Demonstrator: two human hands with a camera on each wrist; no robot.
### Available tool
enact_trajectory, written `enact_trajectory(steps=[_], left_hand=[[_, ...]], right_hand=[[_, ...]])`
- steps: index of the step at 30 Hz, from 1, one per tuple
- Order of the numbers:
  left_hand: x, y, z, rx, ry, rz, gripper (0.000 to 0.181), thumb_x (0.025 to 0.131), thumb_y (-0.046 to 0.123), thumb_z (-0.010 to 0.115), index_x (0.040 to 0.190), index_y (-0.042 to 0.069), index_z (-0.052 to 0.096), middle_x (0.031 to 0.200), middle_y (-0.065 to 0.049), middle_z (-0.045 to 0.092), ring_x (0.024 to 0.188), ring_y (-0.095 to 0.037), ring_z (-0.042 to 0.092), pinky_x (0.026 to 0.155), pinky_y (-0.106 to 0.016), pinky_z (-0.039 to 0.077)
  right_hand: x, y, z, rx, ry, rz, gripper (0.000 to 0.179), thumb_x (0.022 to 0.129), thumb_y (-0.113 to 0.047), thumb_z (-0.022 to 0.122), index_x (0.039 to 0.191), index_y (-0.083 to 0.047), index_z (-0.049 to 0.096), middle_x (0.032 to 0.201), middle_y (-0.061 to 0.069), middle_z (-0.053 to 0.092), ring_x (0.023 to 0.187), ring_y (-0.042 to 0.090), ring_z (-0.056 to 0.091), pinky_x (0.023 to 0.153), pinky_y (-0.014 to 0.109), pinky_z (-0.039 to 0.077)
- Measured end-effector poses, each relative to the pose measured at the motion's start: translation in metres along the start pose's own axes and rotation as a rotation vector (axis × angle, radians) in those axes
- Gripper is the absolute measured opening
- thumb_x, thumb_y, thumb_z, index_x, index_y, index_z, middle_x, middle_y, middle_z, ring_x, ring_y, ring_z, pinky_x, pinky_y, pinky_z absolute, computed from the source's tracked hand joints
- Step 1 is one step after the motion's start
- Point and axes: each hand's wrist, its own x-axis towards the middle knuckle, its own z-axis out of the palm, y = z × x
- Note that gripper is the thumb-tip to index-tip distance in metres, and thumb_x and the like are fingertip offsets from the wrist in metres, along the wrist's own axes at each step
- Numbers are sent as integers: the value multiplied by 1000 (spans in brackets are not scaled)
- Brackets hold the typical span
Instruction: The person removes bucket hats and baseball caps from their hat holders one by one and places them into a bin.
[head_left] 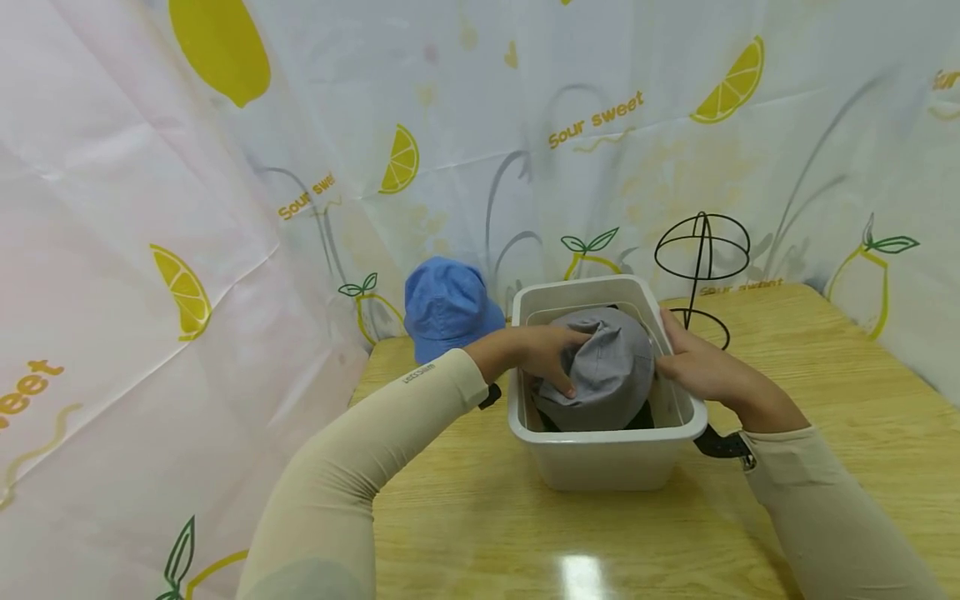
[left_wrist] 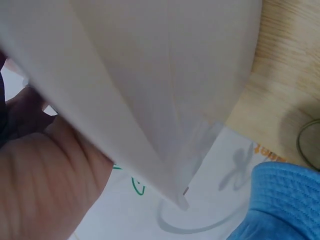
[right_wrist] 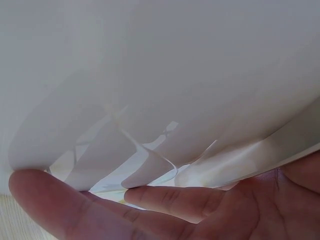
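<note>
A white plastic bin (head_left: pixel 607 462) stands on the wooden table, with a grey hat (head_left: pixel 615 367) inside it. My left hand (head_left: pixel 542 354) reaches over the bin's left rim and pinches the hat's crown between thumb and fingers, creasing the cloth. Something black shows beneath the hat, its kind hidden. At the right rim, my right hand (head_left: pixel 701 362) holds the bin, thumb over the edge and fingers along the outer wall (right_wrist: pixel 150 75). In the left wrist view the bin's side hides most of the left fingers.
A blue bucket hat (head_left: pixel 450 308) sits behind and left of the bin. Behind it on the right stands a black wire hat stand (head_left: pixel 701 250). Lemon-printed curtains (head_left: pixel 450 100) hang close along the back and left of the table (head_left: pixel 465 525).
</note>
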Motion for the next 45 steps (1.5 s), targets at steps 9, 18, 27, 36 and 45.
enact_trajectory(steps=[9,18,27,36,45], left_hand=[[-4,6,-7,15,-14,-31,103,86,32,85,167,19,23,170,-5,30,156,-20,27,124,-32,29],[-23,17,-29,-147,-29,-137,106,88,28,83,168,28,14,172,-4,20,142,-25,42,78,-39,62],[-23,27,-28,91,67,-31,122,83,36,88,169,23,3,173,-8,20,159,-22,20,126,-35,24],[-7,30,-10,237,3,-50,122,80,45,88,169,27,5,171,-14,22,157,-24,25,121,-34,33],[-5,30,-5,223,-34,-115,124,82,45,87,168,32,-1,173,-16,16,158,-26,21,122,-37,33]], right_hand=[[-1,1,0,-13,7,1,90,99,5,40,164,-12,-20,170,26,-13,146,62,14,83,64,54],[1,1,-1,-12,5,11,89,99,3,39,165,-15,-19,171,24,-10,146,62,15,81,63,56],[2,1,-1,-45,0,3,89,100,4,40,164,-13,-20,170,25,-13,146,63,15,88,69,51],[-4,0,0,-28,9,1,88,101,2,41,165,-13,-18,169,30,-5,141,64,25,84,62,54],[-1,1,1,-19,5,-17,91,98,5,42,165,-12,-17,168,33,0,137,64,30,81,60,55]])
